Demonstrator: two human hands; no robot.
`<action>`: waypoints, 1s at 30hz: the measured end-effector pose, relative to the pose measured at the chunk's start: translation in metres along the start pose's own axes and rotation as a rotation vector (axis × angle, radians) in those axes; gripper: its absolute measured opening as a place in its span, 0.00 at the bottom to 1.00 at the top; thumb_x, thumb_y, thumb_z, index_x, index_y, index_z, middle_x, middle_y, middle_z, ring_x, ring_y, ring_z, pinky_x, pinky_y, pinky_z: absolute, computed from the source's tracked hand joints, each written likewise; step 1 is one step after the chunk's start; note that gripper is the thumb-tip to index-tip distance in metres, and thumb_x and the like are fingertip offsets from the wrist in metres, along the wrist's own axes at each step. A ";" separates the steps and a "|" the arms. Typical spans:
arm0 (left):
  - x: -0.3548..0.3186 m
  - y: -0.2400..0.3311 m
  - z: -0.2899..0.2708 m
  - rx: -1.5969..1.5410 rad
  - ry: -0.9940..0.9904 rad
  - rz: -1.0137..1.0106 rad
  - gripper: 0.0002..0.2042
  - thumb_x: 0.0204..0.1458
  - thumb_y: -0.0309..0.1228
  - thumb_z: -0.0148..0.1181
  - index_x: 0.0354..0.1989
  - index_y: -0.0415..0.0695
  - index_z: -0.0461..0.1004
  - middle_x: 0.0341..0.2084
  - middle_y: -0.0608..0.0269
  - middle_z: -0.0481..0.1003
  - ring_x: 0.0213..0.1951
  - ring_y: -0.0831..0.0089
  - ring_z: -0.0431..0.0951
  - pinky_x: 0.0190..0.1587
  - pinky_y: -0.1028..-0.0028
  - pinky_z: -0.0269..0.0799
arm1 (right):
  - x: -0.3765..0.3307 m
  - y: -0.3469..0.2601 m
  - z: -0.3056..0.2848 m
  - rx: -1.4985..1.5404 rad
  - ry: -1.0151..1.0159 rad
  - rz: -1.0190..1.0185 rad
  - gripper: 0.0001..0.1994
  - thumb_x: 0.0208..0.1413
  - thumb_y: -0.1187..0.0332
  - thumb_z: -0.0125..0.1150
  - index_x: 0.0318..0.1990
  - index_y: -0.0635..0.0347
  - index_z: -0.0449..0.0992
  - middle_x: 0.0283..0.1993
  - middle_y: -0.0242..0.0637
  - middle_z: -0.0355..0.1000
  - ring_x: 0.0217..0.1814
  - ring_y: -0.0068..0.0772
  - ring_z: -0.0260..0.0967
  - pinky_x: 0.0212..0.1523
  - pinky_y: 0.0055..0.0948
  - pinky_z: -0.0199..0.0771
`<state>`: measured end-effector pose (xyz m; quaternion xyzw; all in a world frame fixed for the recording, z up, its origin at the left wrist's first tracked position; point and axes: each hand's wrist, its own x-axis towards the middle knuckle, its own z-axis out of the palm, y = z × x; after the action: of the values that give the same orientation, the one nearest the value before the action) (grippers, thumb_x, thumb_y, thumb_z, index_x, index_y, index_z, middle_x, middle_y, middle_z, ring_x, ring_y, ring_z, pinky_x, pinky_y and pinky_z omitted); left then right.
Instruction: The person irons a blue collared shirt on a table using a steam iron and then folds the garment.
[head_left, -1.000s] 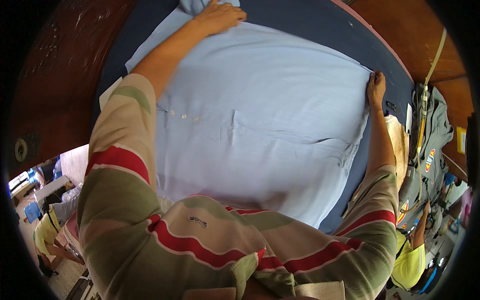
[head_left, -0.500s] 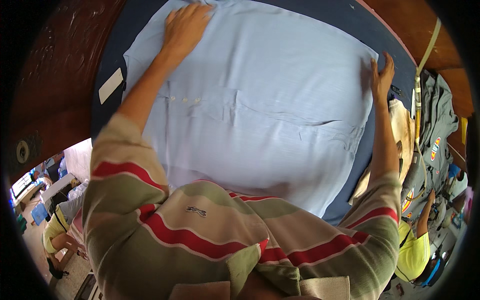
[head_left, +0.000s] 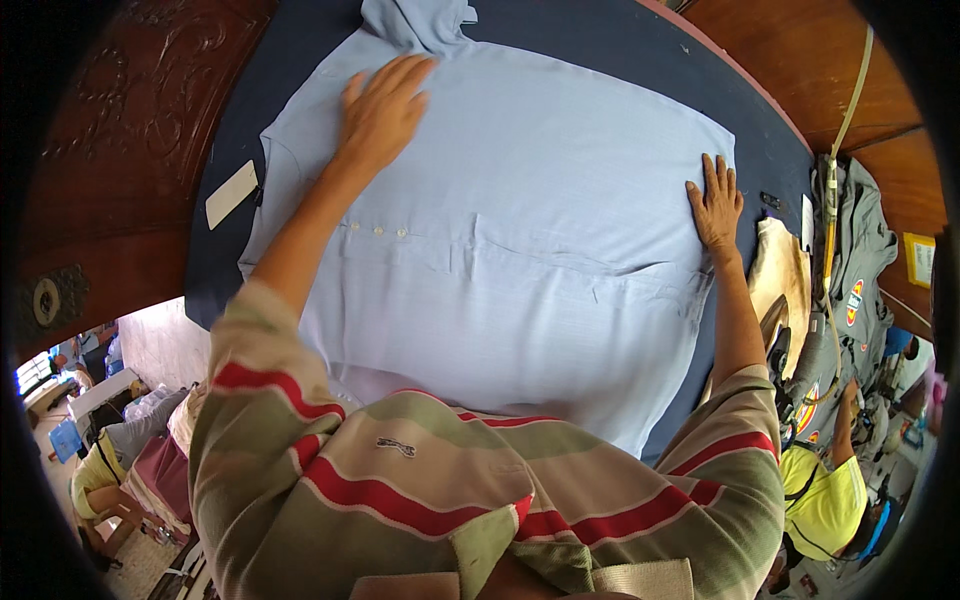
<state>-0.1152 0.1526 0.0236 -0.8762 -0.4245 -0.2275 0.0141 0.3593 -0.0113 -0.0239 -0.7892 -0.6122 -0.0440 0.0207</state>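
Note:
A light blue shirt (head_left: 560,150) lies spread over a dark blue covered table (head_left: 560,28). Its sleeve or collar part is bunched at the far left end, and small pale buttons (head_left: 378,231) show along a strip across its middle. My left hand (head_left: 385,112) rests on the cloth at the upper left, fingers stretched out. On the right end of the shirt, near its edge, my right hand (head_left: 716,205) lies flat with the fingers spread. Neither hand grips anything. Wrinkles run from the middle strip toward the right edge.
A white card (head_left: 231,195) lies left of the shirt. On the right are a cream cloth (head_left: 780,275), grey garments with red-yellow patches (head_left: 865,255) and a hanging hose (head_left: 833,215). Carved dark wood (head_left: 130,130) borders the left. A person in yellow (head_left: 825,500) sits at lower right.
My right hand has moved from the shirt's far right corner to lie flat on the cloth. My left hand has drawn back from the bunched end. The view has shifted slightly.

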 end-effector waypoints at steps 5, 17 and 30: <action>0.096 -0.005 0.056 0.085 -0.303 0.052 0.16 0.48 0.33 0.52 0.47 0.51 0.69 0.49 0.63 0.69 0.54 0.67 0.65 0.53 0.54 0.54 | 0.009 -0.011 -0.002 0.003 0.024 -0.048 0.31 0.55 0.44 0.43 0.66 0.41 0.53 0.70 0.39 0.45 0.72 0.47 0.38 0.66 0.52 0.35; 0.087 0.016 0.069 0.091 0.042 0.179 0.10 0.44 0.30 0.54 0.37 0.51 0.71 0.39 0.65 0.72 0.42 0.65 0.71 0.46 0.59 0.62 | 0.014 -0.017 -0.030 0.038 -0.158 0.063 0.31 0.54 0.41 0.43 0.63 0.43 0.58 0.69 0.39 0.48 0.71 0.47 0.39 0.65 0.55 0.37; 0.061 0.019 0.106 0.218 -0.253 -0.031 0.26 0.55 0.57 0.38 0.64 0.72 0.52 0.67 0.70 0.47 0.67 0.61 0.43 0.58 0.37 0.39 | 0.037 -0.023 0.016 0.083 0.157 -0.004 0.36 0.50 0.34 0.42 0.65 0.37 0.55 0.69 0.43 0.47 0.71 0.51 0.39 0.64 0.55 0.36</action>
<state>-0.0274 0.2089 -0.0428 -0.8845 -0.4585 -0.0682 0.0524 0.3466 0.0313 -0.0367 -0.7805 -0.6117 -0.0805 0.1010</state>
